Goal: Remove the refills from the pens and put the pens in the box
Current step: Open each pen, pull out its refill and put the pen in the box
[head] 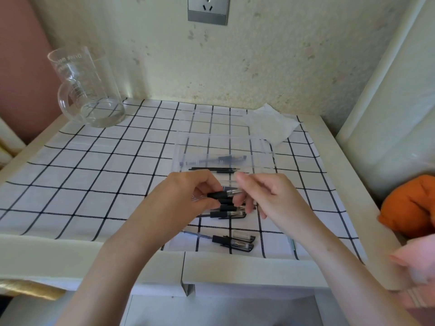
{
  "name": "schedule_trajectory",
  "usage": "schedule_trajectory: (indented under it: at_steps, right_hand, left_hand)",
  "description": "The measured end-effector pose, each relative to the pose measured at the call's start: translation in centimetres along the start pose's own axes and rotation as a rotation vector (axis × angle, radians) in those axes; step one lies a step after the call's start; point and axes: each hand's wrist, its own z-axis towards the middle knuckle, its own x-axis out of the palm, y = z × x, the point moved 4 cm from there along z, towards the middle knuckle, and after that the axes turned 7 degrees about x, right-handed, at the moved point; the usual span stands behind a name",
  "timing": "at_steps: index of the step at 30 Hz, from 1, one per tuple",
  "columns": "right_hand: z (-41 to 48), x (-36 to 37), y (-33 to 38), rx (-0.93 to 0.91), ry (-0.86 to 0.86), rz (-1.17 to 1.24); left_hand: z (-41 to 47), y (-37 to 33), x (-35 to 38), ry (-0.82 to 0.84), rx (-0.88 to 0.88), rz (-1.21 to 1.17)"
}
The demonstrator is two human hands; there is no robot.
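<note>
Checked cloth (94,165) covers white table (235,267); speckled wall (259,55) behind.

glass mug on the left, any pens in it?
No, the glass mug at the table's back left corner is empty; the loose pens lie on the checked cloth near the hands.

White cloth (94,165) with a black grid of squares covers the cream bench (235,269). In the left grip (188,196), a pen (223,193): black rubber sleeve, clear barrel, silver glint at the tip. Just below both grips, more pens (233,241), black and clear, one with a bluish barrel. Just beyond the grips, a colourless see-through box (226,147) with thin black refills (214,169) at its near edge. Far left of the grips, a clear glass mug (87,90) with white lettering. Far right, an orange cloth (409,205). Behind, speckled cream wall (235,62), grey socket (208,10).
</note>
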Motion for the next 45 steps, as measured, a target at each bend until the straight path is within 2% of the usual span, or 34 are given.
schedule_trajectory:
  at_steps: [6,12,25,27,32,42,45]
  right_hand:
    - [0.0,-0.1,-0.1,-0.016,0.06,0.008]
    - [-0.1,-0.4,0.0,0.009,-0.011,-0.004]
    - [-0.1,0.0,-0.3,-0.014,0.122,-0.018]
    - [-0.1,-0.4,-0.3,0.018,0.121,-0.096]
    - [-1.4,-0.7,-1.8,0.148,0.2,-0.516]
    - [-1.6,0.8,-1.7,0.04,0.178,-0.738]
    - [-1.4,-0.3,-1.4,0.039,0.155,-0.625]
  left_hand:
    - [0.0,0.0,0.0,-0.005,-0.002,-0.01]
    - [0.0,0.2,0.2,-0.007,-0.006,-0.019]
    - [0.2,0.1,0.2,-0.025,0.008,-0.023]
    - [0.2,0.2,-0.1,-0.059,0.004,-0.029]
    - [0.0,0.4,-0.4,-0.054,-0.037,-0.005]
    - [-0.2,-0.4,-0.3,-0.03,-0.014,0.01]
    - [-0.1,-0.2,-0.3,-0.035,-0.014,0.0]
